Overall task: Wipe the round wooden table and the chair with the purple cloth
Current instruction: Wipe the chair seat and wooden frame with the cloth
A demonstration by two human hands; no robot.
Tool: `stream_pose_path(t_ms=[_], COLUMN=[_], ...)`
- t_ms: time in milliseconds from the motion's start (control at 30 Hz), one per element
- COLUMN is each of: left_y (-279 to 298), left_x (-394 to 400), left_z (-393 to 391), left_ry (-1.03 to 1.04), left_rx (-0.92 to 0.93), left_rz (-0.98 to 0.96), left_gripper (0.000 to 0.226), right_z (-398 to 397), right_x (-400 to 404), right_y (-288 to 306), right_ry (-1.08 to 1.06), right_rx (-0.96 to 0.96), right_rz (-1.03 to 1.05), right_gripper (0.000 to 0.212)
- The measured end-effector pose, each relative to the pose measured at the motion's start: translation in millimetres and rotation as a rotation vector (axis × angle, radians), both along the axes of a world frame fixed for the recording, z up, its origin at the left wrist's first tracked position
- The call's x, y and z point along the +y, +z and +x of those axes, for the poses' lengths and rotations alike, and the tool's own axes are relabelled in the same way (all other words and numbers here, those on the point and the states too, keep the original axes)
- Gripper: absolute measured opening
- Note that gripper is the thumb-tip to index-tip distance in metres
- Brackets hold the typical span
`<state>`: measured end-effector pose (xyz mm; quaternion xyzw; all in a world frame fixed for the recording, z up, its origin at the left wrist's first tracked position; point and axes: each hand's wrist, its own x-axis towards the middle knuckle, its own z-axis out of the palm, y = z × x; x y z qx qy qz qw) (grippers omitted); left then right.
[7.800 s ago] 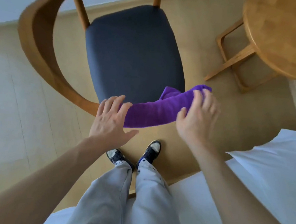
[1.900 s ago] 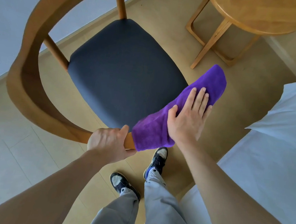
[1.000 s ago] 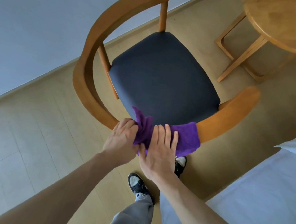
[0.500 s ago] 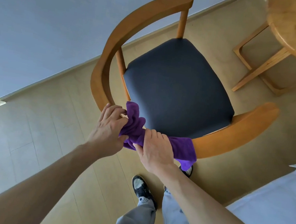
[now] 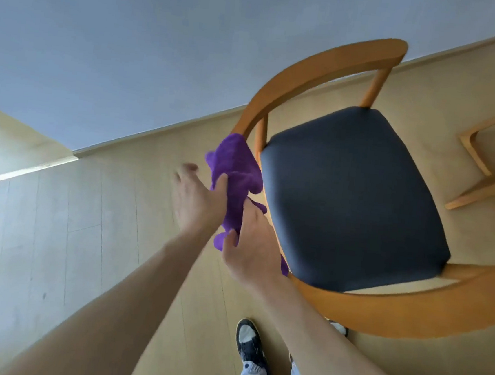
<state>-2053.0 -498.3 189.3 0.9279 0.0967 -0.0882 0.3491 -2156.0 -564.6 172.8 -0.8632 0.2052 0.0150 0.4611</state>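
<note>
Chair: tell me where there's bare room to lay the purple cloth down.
The dark seat cushion is bare from the back posts to the front rail. The curved wooden rail nearest the person is bare too. It is crowded at the rail's left side, where the purple cloth, left hand and right hand bunch together.

We are looking down at a pale wood-plank floor (image 5: 62,248). The chair (image 5: 357,198) is standing on it by the wall, the table's wooden legs (image 5: 484,167) beside it, and our two shoes (image 5: 250,346) are planted below.
</note>
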Motion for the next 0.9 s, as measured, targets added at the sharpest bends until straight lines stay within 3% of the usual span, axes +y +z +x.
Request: stream_pose_path(t_ms=[100, 200, 367, 500, 600, 733, 900], left_y=[-9, -18, -22, -24, -28, -31, -41], left_x=[-18, -27, -34, -34, -29, -23, -29], left_z=[-43, -59, -40, -16, -3, 35, 104], left_ry=[0.154, 0.205, 0.225, 0.180, 0.101, -0.009, -0.233], left_rx=[0.290, 0.281, 0.218, 0.209, 0.242, 0.290, 0.414], left_rz=[-0.387, -0.531, -0.374, -0.201, -0.192, -0.257, -0.261], left_gripper=[0.030, 0.029, 0.039, 0.052, 0.055, 0.057, 0.055], right_z=[-10, -28, -28, -16, -1, 27, 61], right_x=[-10, -20, -39, -54, -63, -62, -46], right_y=[0, -4, -8, -4, -10, -19, -24], right_ry=[0.040, -0.014, -0.018, -0.012, -0.066, -0.137, -0.213], right_rx=[-0.119, -0.090, 0.012, 0.065, 0.092, 0.143, 0.173], right_rz=[0.219, 0.362, 0.553, 0.535, 0.528, 0.642, 0.742], right_gripper=[0.054, 0.072, 0.070, 0.063, 0.062, 0.043, 0.034])
